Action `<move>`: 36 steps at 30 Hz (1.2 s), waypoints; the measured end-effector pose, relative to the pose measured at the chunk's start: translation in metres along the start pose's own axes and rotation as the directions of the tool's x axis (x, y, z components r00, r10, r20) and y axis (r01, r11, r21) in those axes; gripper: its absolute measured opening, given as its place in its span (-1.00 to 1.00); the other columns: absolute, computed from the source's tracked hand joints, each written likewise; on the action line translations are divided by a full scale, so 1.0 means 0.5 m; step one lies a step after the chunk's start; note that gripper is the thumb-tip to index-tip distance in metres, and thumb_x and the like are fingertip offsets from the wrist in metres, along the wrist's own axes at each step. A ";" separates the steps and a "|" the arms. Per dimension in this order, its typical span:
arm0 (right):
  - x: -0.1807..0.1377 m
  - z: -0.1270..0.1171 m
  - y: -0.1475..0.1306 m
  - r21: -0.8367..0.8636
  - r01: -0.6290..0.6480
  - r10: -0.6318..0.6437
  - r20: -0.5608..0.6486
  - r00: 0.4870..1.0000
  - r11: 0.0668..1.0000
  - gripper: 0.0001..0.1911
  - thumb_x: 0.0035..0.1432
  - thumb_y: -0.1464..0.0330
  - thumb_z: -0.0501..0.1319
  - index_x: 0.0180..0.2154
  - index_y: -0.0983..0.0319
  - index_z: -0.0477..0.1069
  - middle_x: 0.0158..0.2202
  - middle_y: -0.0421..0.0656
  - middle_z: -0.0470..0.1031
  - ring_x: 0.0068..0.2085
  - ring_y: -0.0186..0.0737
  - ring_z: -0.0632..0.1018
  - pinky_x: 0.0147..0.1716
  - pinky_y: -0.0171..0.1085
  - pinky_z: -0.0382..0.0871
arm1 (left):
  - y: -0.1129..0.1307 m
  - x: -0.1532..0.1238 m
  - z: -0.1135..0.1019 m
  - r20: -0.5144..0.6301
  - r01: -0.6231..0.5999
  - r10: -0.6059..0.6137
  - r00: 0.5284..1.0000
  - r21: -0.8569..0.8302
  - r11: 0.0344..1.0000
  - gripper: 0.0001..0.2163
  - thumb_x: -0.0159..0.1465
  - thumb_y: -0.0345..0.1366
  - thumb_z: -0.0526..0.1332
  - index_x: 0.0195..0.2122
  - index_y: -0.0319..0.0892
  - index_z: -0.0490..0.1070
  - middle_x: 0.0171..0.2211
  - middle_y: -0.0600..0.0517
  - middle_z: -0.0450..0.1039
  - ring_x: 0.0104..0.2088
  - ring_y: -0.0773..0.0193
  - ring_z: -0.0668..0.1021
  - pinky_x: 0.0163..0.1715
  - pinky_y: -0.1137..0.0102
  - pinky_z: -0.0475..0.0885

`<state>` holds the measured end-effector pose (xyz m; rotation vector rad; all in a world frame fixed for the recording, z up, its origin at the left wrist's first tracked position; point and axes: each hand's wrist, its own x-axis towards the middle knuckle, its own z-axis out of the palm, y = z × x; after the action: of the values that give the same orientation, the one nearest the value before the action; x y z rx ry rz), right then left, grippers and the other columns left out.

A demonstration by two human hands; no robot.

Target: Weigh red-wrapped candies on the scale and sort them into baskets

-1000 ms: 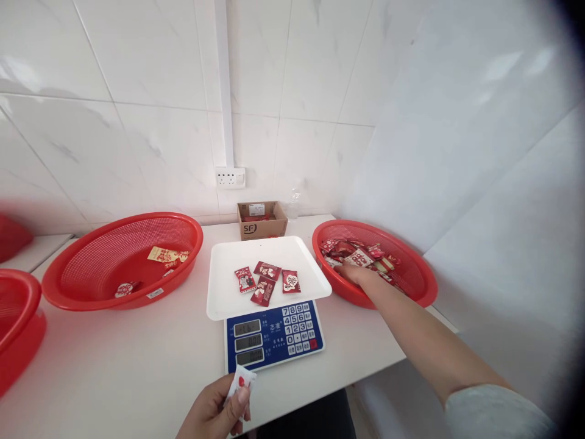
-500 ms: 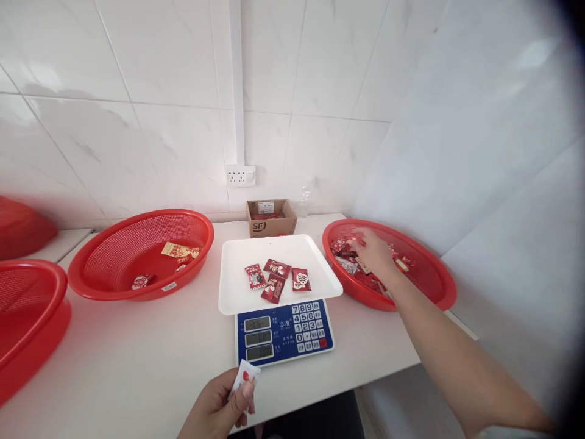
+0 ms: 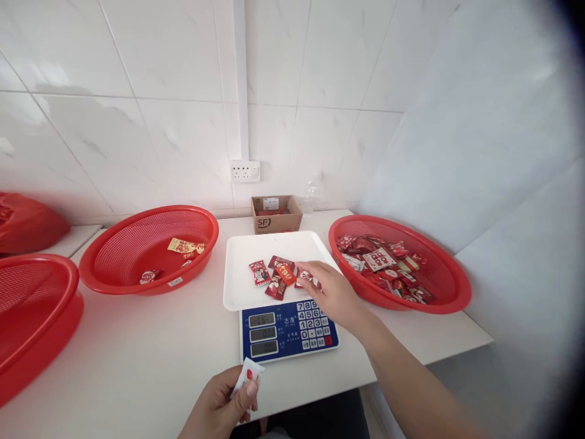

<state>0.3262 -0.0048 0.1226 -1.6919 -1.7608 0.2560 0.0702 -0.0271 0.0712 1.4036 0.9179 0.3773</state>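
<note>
My left hand (image 3: 226,399), low in front of the scale, pinches a small white sachet (image 3: 249,373) with a red print. Over the right part of the scale's white tray (image 3: 240,247) is my right hand (image 3: 331,292), its thumb and forefinger apart. Right at those fingertips, a bright red-orange packet (image 3: 286,274) lies across two dark red packets (image 3: 275,286). Another red packet (image 3: 259,272) with white edging rests to their left. One more dark red packet (image 3: 303,280) is partly covered by the right hand. Below the tray is the scale's blue keypad panel (image 3: 290,332).
To the right stands a red basket (image 3: 450,274) holding many mixed packets. A red basket (image 3: 103,277) with a few packets is on the left, beside another red basket (image 3: 68,323). Behind the tray sits a cardboard box (image 3: 283,225); a red bag (image 3: 34,222) lies far left.
My right hand has moved left from the right basket to over the tray. A red-orange packet has come onto the packets there. The left hand keeps its sachet.
</note>
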 end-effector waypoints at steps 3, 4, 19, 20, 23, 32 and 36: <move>-0.067 0.014 -0.034 0.250 -0.074 0.021 0.210 0.977 0.965 -0.68 0.23 0.17 -0.01 -0.30 0.22 0.41 -0.37 -0.17 0.46 -0.36 -0.30 0.43 -0.39 -0.35 0.28 | -0.002 0.004 0.000 0.044 -0.015 0.015 0.999 -0.002 1.000 -0.54 0.09 0.16 0.07 -0.57 -0.19 0.25 -0.58 0.11 0.18 -0.52 0.37 0.24 -0.49 0.49 0.17; -0.091 0.027 -0.043 0.302 -0.108 0.014 0.296 0.955 0.947 -0.65 0.22 0.14 0.00 -0.38 0.23 0.40 -0.45 -0.20 0.42 -0.41 -0.33 0.40 -0.43 -0.37 0.24 | -0.003 0.007 0.002 0.069 -0.020 0.021 0.997 -0.009 1.000 -0.54 0.09 0.16 0.08 -0.57 -0.20 0.25 -0.58 0.11 0.18 -0.53 0.37 0.22 -0.50 0.50 0.15; -0.243 0.143 -0.077 0.587 -0.412 0.065 0.521 0.851 0.697 -0.48 0.17 0.05 -0.01 -0.62 0.28 0.30 -0.64 -0.28 0.21 -0.55 -0.42 0.23 -0.53 -0.41 0.14 | 0.012 0.012 0.043 0.332 -0.058 0.004 0.943 0.155 0.986 -0.56 0.13 0.12 0.07 -0.59 -0.19 0.17 -0.58 0.16 0.00 -0.52 0.39 0.10 -0.54 0.49 0.01; -0.240 0.143 -0.078 0.584 -0.389 0.068 0.494 0.867 0.713 -0.48 0.17 0.05 -0.01 -0.65 0.27 0.25 -0.66 -0.28 0.19 -0.56 -0.42 0.23 -0.54 -0.41 0.14 | 0.014 0.011 0.043 0.328 -0.051 -0.002 0.945 0.151 0.987 -0.56 0.14 0.12 0.06 -0.59 -0.18 0.14 -0.58 0.16 -0.01 -0.51 0.39 0.09 -0.55 0.49 0.01; -0.230 0.142 -0.082 0.588 -0.334 0.038 0.458 0.888 0.737 -0.47 0.19 0.04 -0.05 -0.66 0.25 0.17 -0.66 -0.28 0.18 -0.57 -0.41 0.25 -0.52 -0.41 0.15 | 0.018 0.010 0.041 0.321 -0.018 -0.014 0.947 0.098 0.995 -0.56 0.13 0.15 0.05 -0.57 -0.17 0.14 -0.57 0.15 0.04 -0.50 0.38 0.12 -0.53 0.49 0.05; -0.220 0.142 -0.093 0.600 -0.377 0.038 0.499 0.866 0.705 -0.45 0.17 -0.04 -0.09 -0.63 0.24 0.16 -0.63 -0.27 0.18 -0.55 -0.40 0.24 -0.51 -0.39 0.16 | 0.009 0.005 0.036 0.268 -0.067 0.062 0.961 0.011 0.998 -0.60 0.14 0.05 0.10 -0.60 -0.19 0.16 -0.57 0.13 0.08 -0.48 0.37 0.17 -0.47 0.49 0.13; -0.222 0.143 -0.089 0.586 -0.387 0.056 0.502 0.863 0.712 -0.46 0.19 -0.01 -0.11 -0.58 0.26 0.22 -0.60 -0.25 0.23 -0.52 -0.40 0.29 -0.49 -0.39 0.18 | 0.010 0.007 0.038 0.186 -0.035 0.039 0.982 -0.026 0.999 -0.61 0.07 0.02 0.21 -0.63 -0.21 0.24 -0.60 0.12 0.19 -0.50 0.37 0.24 -0.47 0.49 0.16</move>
<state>0.2407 -0.0937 0.0578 -1.3402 -1.4578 1.3411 0.0875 -0.0365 0.0731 1.4106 0.7331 0.2777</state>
